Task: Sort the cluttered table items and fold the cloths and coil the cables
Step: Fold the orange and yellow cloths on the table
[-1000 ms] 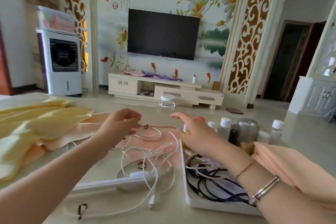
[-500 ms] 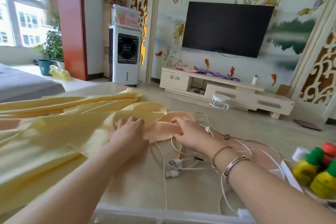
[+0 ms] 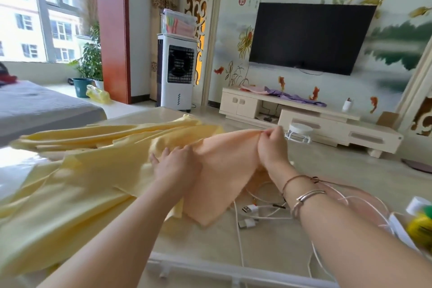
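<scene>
Your right hand pinches the top corner of the peach cloth, lifted off the bench. The cloth hangs toward seven o'clock from that grip. Your left hand holds its nine o'clock edge, over the yellow cloth.

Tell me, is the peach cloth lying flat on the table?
No. The right hand pinches the peach cloth at its top edge and lifts it, while the left hand grips its other side.
</scene>
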